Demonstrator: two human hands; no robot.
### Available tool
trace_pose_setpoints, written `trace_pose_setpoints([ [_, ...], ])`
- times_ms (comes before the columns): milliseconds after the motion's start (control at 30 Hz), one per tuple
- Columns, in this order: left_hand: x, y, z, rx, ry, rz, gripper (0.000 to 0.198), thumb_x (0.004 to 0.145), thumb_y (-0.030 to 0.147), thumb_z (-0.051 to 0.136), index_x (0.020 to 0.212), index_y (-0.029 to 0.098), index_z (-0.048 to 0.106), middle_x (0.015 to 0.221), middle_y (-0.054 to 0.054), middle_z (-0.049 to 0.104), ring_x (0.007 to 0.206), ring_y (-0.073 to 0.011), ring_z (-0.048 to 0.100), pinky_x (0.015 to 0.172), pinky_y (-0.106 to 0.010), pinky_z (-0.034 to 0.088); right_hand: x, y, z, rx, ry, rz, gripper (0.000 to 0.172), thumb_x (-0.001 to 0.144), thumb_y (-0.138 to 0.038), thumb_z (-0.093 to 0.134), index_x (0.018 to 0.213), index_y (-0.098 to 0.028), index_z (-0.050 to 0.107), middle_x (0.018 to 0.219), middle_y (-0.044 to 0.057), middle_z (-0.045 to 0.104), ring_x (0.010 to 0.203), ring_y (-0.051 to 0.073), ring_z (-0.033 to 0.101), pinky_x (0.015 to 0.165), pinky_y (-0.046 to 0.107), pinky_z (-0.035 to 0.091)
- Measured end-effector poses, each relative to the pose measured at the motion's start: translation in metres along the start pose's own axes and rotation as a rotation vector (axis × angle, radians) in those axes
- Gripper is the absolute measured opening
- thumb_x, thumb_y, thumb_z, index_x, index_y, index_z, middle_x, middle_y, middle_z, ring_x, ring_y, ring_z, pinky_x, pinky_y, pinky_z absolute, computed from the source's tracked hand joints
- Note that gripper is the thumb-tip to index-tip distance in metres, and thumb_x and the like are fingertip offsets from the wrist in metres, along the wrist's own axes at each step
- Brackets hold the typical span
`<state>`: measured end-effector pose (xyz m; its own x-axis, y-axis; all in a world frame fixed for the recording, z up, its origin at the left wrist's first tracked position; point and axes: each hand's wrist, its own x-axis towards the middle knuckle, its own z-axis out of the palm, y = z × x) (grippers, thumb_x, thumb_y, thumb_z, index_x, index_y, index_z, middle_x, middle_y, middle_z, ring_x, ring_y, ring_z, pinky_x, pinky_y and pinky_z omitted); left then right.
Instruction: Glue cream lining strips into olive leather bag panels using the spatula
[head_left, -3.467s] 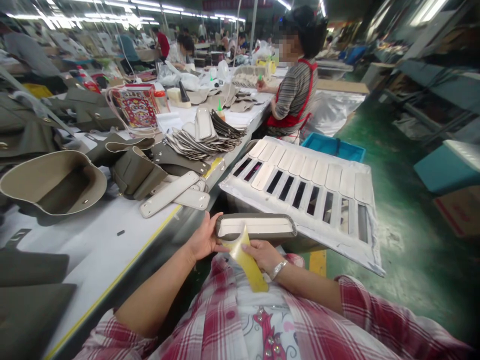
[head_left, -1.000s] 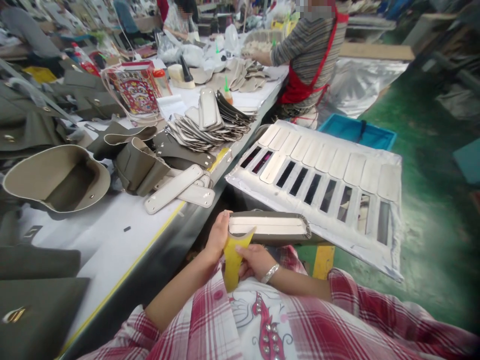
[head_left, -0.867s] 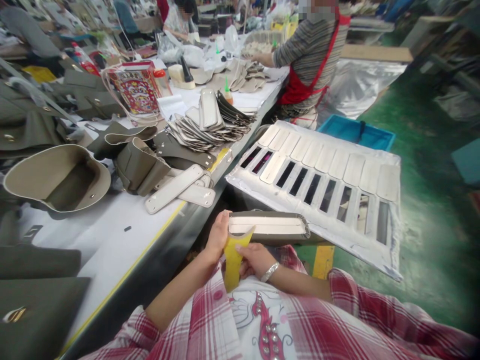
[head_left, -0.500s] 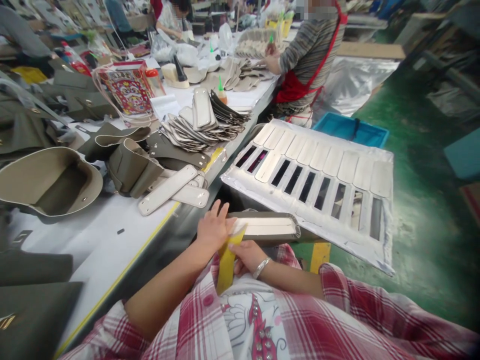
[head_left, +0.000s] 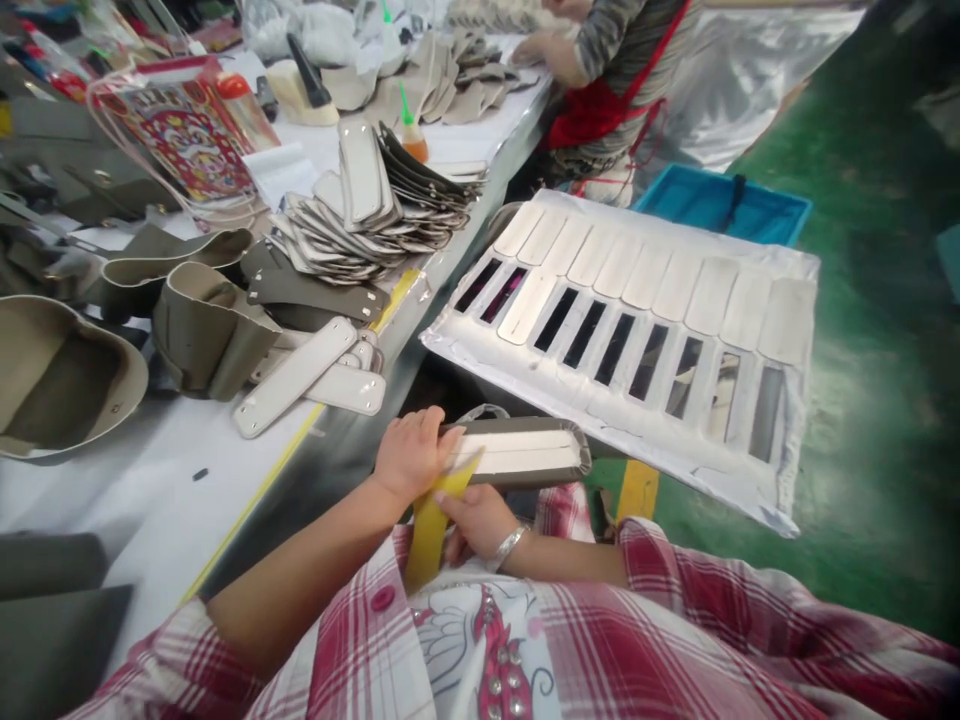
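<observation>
My left hand (head_left: 410,455) is wrapped over the left end of a long grey-edged piece (head_left: 525,452) with a cream face. My right hand (head_left: 480,522), with a silver bracelet at the wrist, grips a yellow strip (head_left: 427,535) whose pointed upper end lies against the cream face, close to my left fingers. The piece lies level in front of my body, and its rounded right end sticks out past my hands. Pale oblong pieces (head_left: 296,378) lie crossed on the table to the left of my hands.
A white-covered rack (head_left: 645,410) with slots and pale strips stands at the right. On the left table (head_left: 187,520) are grey bag bodies (head_left: 214,330), stacked strips (head_left: 360,180) and a glue bottle (head_left: 412,135). A person in a red apron (head_left: 600,100) stands beyond, near a blue bin (head_left: 724,205).
The view has tilted down and come closer, so the rack and table look larger. Both hands keep their grips, and the yellow strip stays against the cream face.
</observation>
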<state>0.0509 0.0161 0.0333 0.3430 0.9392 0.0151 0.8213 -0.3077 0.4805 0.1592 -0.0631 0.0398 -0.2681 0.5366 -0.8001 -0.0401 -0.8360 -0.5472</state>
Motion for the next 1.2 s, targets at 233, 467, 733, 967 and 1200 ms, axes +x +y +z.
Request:
trace_pose_setpoints([
  [233,-0.004,-0.012,-0.002,-0.966,0.155,-0.415,0.044,0.069,0.047,0.064,0.104,0.021,0.058,0.084,-0.005,0.064,0.097,-0.0240,0.056,0.093,-0.034,0.035,-0.013,0.012,-0.003,-0.052,0.088,-0.145,0.027,0.085,-0.027,0.043,0.065,-0.014,0.053,0.034,-0.001,0.050,0.028,0.012,0.047,0.031,0.020,0.042],
  [467,-0.054,-0.035,-0.006,-1.425,0.103,-0.585,0.037,0.083,0.041,0.048,0.106,0.014,0.060,0.106,-0.011,0.064,0.088,-0.0184,0.062,0.072,-0.028,0.048,-0.044,0.044,-0.061,0.192,0.250,-0.355,0.026,0.080,-0.037,0.049,0.066,-0.016,0.050,0.041,-0.001,0.053,0.030,0.009,0.045,0.032,0.017,0.035],
  [733,-0.065,-0.037,0.006,-1.485,0.055,-0.470,0.047,0.075,0.036,0.060,0.117,0.017,0.055,0.112,-0.008,0.062,0.098,-0.0198,0.058,0.082,-0.029,0.046,-0.051,0.049,-0.078,0.383,0.275,-0.435,0.022,0.073,-0.039,0.059,0.069,-0.018,0.053,0.058,0.001,0.060,0.039,0.009,0.046,0.038,0.021,0.039],
  [967,-0.059,-0.038,-0.010,-0.900,0.043,-0.295,0.038,0.080,0.037,0.050,0.113,0.020,0.058,0.120,-0.004,0.057,0.114,-0.0207,0.047,0.102,-0.032,0.030,-0.047,0.033,-0.077,0.364,0.173,-0.441,0.021,0.070,-0.041,0.061,0.070,-0.021,0.052,0.068,0.002,0.065,0.058,0.018,0.060,0.048,0.027,0.047],
  [1200,-0.050,-0.023,-0.009,-0.897,0.048,-0.369,0.041,0.081,0.043,0.045,0.111,0.018,0.057,0.113,-0.005,0.060,0.106,-0.0213,0.053,0.094,-0.032,0.038,-0.060,0.016,-0.104,0.276,0.287,-0.596,0.024,0.071,-0.043,0.060,0.072,-0.020,0.055,0.072,0.005,0.066,0.065,0.022,0.062,0.053,0.031,0.050],
])
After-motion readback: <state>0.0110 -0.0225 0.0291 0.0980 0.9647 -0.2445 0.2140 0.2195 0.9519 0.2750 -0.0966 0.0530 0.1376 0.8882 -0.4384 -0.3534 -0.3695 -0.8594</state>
